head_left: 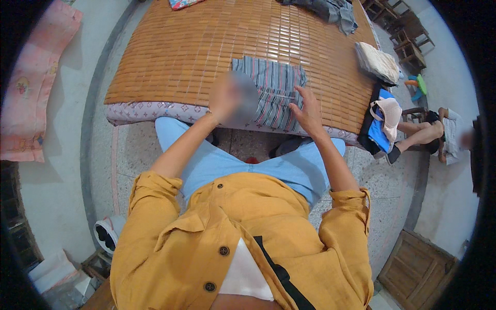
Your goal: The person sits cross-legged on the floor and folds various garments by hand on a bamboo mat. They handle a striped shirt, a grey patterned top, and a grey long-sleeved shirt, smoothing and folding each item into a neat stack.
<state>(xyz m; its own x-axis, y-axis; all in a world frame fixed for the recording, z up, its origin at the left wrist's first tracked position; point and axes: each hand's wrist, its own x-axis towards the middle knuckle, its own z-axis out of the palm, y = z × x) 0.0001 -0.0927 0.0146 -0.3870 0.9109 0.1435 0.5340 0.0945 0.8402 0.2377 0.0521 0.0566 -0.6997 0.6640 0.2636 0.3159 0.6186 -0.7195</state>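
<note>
In front of me a striped grey, blue and red garment (276, 77) lies folded on the bamboo mat, its near end hanging over the bed's edge. My right hand (309, 114) is at the garment's right edge, thumb and fingers apart. My left hand (223, 101) is by its left side. A blurred patch covers the fingers of that hand and part of the cloth, so whether they grip anything is hidden.
The bamboo mat (181, 57) covers a bed with a patterned sheet (155, 112). At its right lie folded pale clothes (377, 59), a beige bra (388, 113) and blue cloth (376, 126). Grey clothing (338, 15) lies at the far edge. Another person (452, 132) is at the right.
</note>
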